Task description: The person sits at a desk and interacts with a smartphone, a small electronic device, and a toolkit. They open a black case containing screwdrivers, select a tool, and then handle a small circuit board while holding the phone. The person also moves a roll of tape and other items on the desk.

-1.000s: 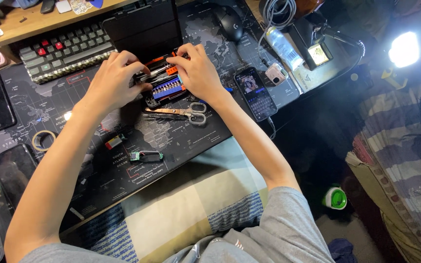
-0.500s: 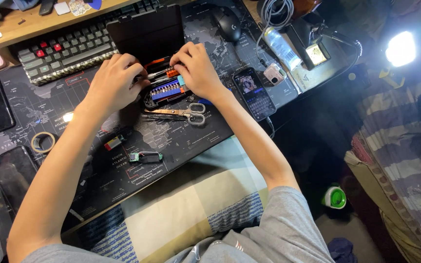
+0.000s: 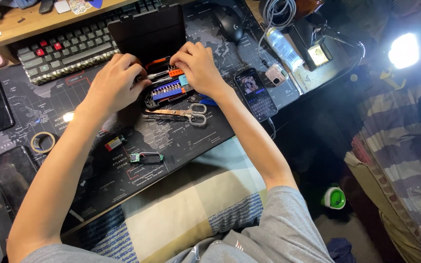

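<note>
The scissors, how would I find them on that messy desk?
Start at the dark map-printed desk mat. Just below the open screwdriver-bit case that both hands are touching lie the scissors, flat, blades pointing left. Only they have two pale ring handles.

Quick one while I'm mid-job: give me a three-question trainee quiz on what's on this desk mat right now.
1. True or false: the scissors lie closed below the screwdriver bit kit.
2. Which is right of the right hand? A roll of tape, B lit phone, C keyboard.
3. Fill in: the left hand rests at the kit's ____ side.

Key: 1 true; 2 B, the lit phone; 3 left.
</note>
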